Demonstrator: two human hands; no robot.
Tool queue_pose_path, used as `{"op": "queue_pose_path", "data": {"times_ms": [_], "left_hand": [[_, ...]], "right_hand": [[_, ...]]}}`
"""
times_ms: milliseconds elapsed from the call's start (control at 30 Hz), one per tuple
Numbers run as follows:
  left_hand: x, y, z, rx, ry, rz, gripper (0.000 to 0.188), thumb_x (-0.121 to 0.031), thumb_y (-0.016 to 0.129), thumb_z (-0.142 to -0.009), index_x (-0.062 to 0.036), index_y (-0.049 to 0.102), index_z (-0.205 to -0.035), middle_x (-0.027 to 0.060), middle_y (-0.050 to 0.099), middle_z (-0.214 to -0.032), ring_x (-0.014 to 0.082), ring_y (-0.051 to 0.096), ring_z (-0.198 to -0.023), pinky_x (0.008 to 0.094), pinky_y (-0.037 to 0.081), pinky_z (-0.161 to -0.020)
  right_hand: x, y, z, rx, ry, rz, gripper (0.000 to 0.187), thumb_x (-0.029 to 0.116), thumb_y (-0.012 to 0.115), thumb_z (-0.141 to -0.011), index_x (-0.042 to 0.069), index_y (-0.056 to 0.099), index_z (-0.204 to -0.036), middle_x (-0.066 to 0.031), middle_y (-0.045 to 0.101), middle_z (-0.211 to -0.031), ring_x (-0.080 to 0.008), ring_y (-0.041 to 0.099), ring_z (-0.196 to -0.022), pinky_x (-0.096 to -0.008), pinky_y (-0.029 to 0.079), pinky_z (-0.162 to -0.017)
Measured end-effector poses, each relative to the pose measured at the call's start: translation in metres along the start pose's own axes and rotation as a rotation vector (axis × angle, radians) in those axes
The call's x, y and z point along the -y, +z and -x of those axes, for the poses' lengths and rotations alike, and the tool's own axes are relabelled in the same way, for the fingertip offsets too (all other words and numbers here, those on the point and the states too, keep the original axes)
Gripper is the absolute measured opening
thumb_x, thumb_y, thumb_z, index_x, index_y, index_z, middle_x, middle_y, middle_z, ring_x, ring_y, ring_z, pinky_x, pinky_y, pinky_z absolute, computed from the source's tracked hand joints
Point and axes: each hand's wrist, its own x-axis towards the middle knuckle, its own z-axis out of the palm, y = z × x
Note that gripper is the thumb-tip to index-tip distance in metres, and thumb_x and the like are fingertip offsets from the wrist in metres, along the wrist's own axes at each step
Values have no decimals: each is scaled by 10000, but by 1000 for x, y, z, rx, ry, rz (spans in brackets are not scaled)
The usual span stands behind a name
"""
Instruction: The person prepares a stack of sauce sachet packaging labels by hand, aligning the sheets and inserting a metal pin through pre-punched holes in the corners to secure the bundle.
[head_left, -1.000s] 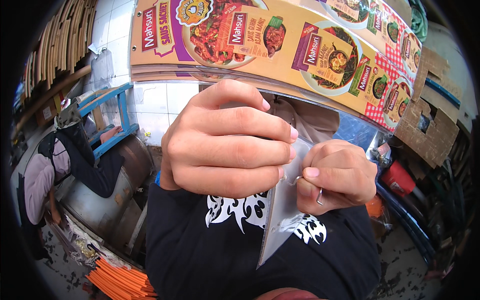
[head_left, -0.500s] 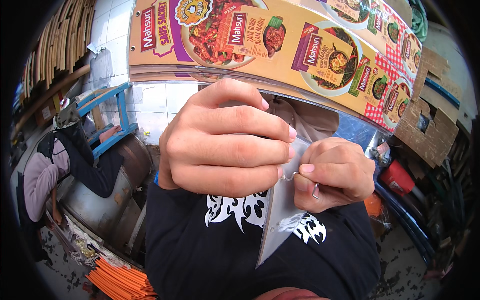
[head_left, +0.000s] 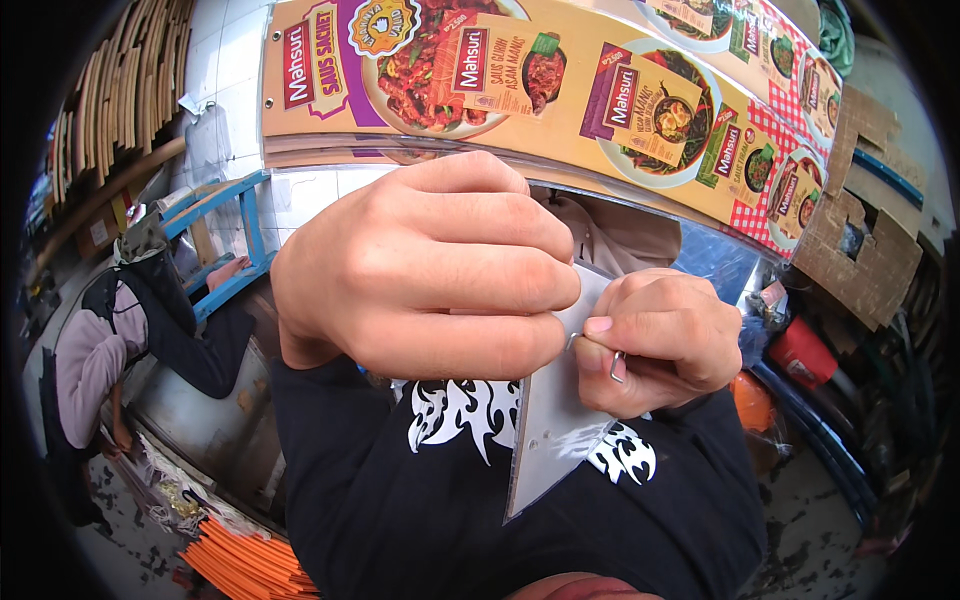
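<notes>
My right hand (head_left: 672,338) is closed, with thumb and forefinger pinching a thin bent metal wire hook (head_left: 617,369). The wire's bent end sticks out below the fingers, and a short bit shows toward my left hand. My left hand (head_left: 425,270) is closed beside it, fingers curled and thumb hidden. What its fingertips grip is out of sight. Between the hands a greyish, shiny plastic panel (head_left: 555,455) hangs edge-on, its lower corner pointing down in front of my black shirt. Small holes show near its edge.
Printed food-advert panels (head_left: 400,110) lie stacked beyond my hands. A blue frame (head_left: 250,215) and a person (head_left: 95,350) are at the left, above orange strips (head_left: 245,560). Cardboard pieces (head_left: 870,240) and a red object (head_left: 803,352) are at the right.
My left hand has shifted left and rolled, so its fingertips are now more hidden. My right hand and the wire hook have moved slightly left, and less wire shows between the hands.
</notes>
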Motion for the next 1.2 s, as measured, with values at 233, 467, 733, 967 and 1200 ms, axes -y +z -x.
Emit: {"op": "queue_pose_path", "data": {"times_ms": [233,467,733,967,1200], "left_hand": [[1,-2,-4,48,23,25,111,-91,692,-711,-16,619,-747,128,659,-821,262,659,-725,331,463,-617],[1,-1,-5,49,11,29,118,-89,696,-712,-12,622,-763,132,659,-829,263,659,-732,334,471,-620],[0,-2,-6,61,13,12,95,-77,688,-713,-25,614,-744,122,657,-822,252,658,-731,330,475,-628],[0,-3,-6,69,15,7,99,-70,691,-699,-32,609,-738,113,653,-817,244,654,-728,325,470,-630],[2,0,-3,35,17,8,76,-37,681,-695,-45,613,-726,106,648,-816,240,645,-727,329,471,-635]], "right_hand": [[1,-1,1,10,-7,34,186,-60,754,-687,-5,683,-850,-59,626,-607,-176,615,-483,-277,468,-448],[2,-2,3,-19,28,61,207,-64,750,-673,11,678,-852,-47,629,-607,-167,618,-486,-273,473,-453],[3,-5,2,-12,21,59,229,-61,758,-658,19,679,-858,-41,619,-598,-163,615,-486,-268,468,-452],[2,-2,2,-1,37,71,227,-64,755,-654,10,679,-855,-55,638,-616,-169,629,-500,-269,484,-463],[0,-2,0,18,11,71,220,-69,751,-659,-2,675,-855,-65,650,-633,-174,637,-508,-273,496,-470]]}}
